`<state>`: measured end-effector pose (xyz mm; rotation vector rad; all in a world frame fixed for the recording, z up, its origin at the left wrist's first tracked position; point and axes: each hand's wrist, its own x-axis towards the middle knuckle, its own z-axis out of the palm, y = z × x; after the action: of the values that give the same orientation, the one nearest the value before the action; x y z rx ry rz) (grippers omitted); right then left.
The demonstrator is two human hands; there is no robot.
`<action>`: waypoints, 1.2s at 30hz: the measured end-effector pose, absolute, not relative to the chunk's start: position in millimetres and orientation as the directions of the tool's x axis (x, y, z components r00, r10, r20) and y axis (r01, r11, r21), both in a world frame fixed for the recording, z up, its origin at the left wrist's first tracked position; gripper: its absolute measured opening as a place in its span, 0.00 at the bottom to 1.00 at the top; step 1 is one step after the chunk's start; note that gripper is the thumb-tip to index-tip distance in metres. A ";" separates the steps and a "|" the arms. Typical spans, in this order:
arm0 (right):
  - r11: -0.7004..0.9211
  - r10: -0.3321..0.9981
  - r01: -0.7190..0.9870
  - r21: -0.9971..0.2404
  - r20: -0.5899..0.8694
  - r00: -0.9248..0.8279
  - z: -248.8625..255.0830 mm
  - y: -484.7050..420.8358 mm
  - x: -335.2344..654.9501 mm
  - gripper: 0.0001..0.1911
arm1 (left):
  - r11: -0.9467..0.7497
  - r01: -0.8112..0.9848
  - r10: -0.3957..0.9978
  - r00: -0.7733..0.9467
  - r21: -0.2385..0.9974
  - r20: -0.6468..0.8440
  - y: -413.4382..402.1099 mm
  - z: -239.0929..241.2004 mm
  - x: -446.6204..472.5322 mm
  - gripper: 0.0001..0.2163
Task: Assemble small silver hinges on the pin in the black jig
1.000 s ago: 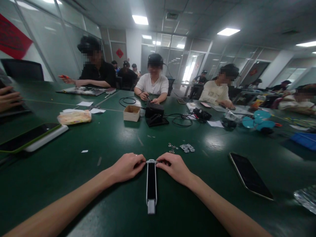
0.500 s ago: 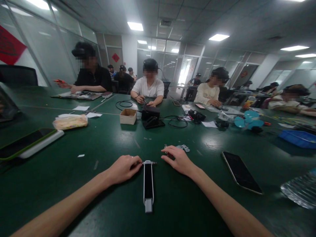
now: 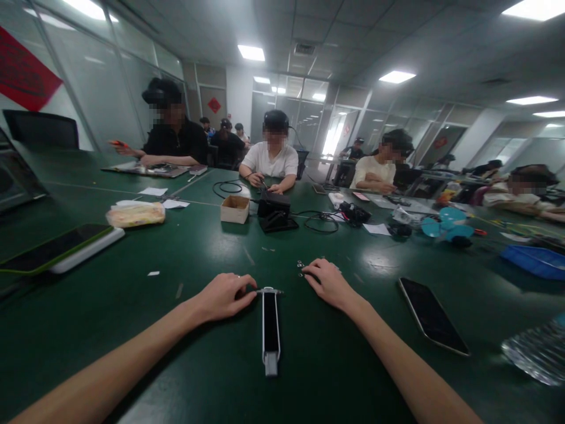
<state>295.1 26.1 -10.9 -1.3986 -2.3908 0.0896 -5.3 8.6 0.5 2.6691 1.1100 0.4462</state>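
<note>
A narrow device with a black face and a white frame (image 3: 271, 327) lies lengthwise on the green table in front of me, a pale grey block at its near end. Across its far end runs a thin metal rod (image 3: 276, 292). My left hand (image 3: 226, 297) rests beside that end, thumb and index finger closed at the rod's left tip. To the right, my right hand (image 3: 329, 285) lies low over the table with its fingers apart. Small metal pieces (image 3: 300, 265) lie at its fingertips. Its palm mostly hides whatever lies behind it.
A dark phone (image 3: 433, 317) and a clear plastic bottle (image 3: 538, 350) lie on the right. Farther off are a small box (image 3: 235, 209), a black stand (image 3: 276, 212), a blue fan (image 3: 448, 225) and a blue tray (image 3: 534, 261). Several people sit across the table.
My right hand has moved slightly right and now covers most of the grey parts behind it. My left hand stays at the rod's end. The view has shifted a little.
</note>
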 end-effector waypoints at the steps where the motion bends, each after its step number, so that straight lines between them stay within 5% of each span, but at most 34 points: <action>1: 0.497 0.859 0.834 -0.241 0.273 -0.433 -11.1 26.3 294.1 0.11 | -0.694 0.649 0.715 0.671 0.312 0.196 8.4 0.7 -5.3 0.11; 18: 0.506 0.845 0.841 -0.189 0.303 -0.440 -5.7 21.5 289.5 0.09 | -0.704 0.639 0.706 0.676 0.310 0.212 8.1 1.2 -5.4 0.10; 26: 0.572 0.820 0.784 -0.241 0.147 -0.553 7.7 9.5 289.0 0.08 | -0.700 0.649 0.712 0.668 0.299 0.218 6.8 5.4 -5.9 0.10; 36: 0.574 0.819 0.795 -0.195 0.166 -0.550 8.7 2.0 273.1 0.04 | -0.711 0.642 0.702 0.669 0.286 0.243 6.7 4.6 -5.6 0.10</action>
<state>273.1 2.0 8.7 -1.3417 -2.5695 0.1412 -5.6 6.7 4.6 2.7062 1.0999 0.5044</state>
